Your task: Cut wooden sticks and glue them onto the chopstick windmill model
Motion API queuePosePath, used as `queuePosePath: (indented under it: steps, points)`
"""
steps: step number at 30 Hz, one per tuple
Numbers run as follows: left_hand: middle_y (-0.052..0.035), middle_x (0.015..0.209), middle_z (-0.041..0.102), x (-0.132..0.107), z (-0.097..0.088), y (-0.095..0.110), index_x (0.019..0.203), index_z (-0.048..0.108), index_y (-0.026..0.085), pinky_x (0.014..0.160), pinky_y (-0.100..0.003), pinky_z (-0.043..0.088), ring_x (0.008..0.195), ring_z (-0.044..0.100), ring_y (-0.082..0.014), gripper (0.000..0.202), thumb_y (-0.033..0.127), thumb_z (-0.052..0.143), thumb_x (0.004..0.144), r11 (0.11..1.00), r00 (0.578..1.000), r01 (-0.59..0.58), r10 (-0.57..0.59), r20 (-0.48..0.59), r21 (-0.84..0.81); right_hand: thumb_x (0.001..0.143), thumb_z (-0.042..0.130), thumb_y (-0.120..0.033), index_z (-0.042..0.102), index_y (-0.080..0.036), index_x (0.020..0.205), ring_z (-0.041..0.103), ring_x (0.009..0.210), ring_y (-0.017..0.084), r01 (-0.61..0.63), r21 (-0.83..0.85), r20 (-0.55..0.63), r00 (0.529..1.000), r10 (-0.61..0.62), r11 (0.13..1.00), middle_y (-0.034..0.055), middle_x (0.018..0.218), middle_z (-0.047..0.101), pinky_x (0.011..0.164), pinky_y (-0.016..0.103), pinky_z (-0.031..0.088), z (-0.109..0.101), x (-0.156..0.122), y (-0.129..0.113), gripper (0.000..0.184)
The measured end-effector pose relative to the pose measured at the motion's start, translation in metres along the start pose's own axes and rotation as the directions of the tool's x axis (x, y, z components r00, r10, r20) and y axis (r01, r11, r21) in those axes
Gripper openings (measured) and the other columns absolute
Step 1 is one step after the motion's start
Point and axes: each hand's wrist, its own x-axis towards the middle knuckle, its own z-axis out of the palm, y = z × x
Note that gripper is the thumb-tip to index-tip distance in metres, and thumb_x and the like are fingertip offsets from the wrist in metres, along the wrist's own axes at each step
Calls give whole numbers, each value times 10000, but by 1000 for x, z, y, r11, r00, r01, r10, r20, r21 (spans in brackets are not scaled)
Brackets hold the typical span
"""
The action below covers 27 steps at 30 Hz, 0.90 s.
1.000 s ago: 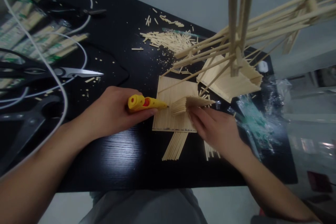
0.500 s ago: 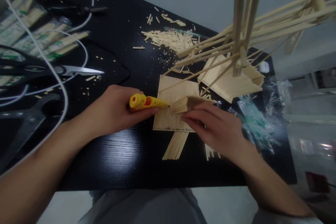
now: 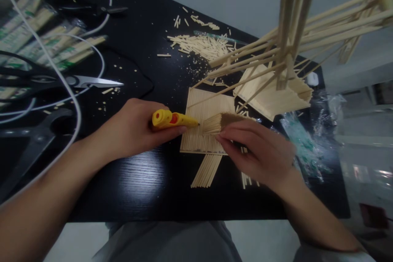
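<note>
My left hand is wrapped round a yellow glue gun with a red spot on its body. Its thin tip points right and ends just short of a small folded piece of glued wooden sticks. My right hand pinches that piece at its near edge; the fingers hide part of it. Under both lies a flat square panel of wooden sticks. Whether the small piece touches the panel I cannot tell. A row of loose sticks pokes out from below the panel's near edge.
A tall stick frame rises at the right, close to the camera. Behind my right hand sits a stick-built tapered piece. Cut stick bits are heaped at the back. Scissors, a white cable and packed sticks lie left.
The view has shifted slightly. My right hand's fingers have slid a little to the right along the small stick piece. The glue gun keeps nearly the same place by it.
</note>
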Motion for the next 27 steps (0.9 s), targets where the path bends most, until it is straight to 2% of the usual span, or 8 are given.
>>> queuePosePath:
  steps: [5,11,14,17,24,27]
  points:
    - [54,540,487,-2,-4,2,644,561,198,496,-257,303,505,401,-85,433,493,721,918,1000,999,-25,26,31,-3,925,798,-92,742,-195,1013,773,862,168,42,-17,-19,999,-42,999,60,965,791,776,265,663,-1,-2,4,147]
    - [58,526,507,-2,-7,4,651,615,191,483,-241,327,492,423,-81,396,468,726,910,999,992,-26,31,119,-43,948,778,-111,765,-198,1044,778,980,188,92,-22,50,995,-91,996,84,1090,781,834,277,660,-8,2,11,130]
    - [51,536,538,-1,-3,4,658,624,195,478,-241,338,482,443,-82,380,455,718,918,997,988,-44,52,143,-58,962,770,-137,767,-217,1050,770,1073,221,108,-14,76,991,-107,994,87,1182,779,896,335,660,-11,5,13,119]
    - [50,543,540,-2,0,3,653,608,200,476,-245,336,476,442,-82,385,453,716,923,996,987,-66,73,142,-56,979,757,-156,761,-239,1061,755,1142,249,116,4,81,990,-115,993,77,1247,779,948,412,648,-13,8,14,116]
    - [52,540,528,-1,3,2,636,587,202,476,-251,334,472,439,-83,429,479,716,937,991,986,-116,122,110,-60,969,777,-134,757,-252,1011,761,1200,279,99,40,60,993,-101,994,45,1160,831,1028,506,593,-11,10,18,127]
    - [60,537,515,0,3,3,636,586,194,475,-242,326,466,434,-74,426,464,722,936,990,986,-129,135,103,-63,968,754,-90,766,-245,1039,759,1219,282,83,122,66,994,-92,989,61,1197,823,1018,498,631,-10,9,18,171]
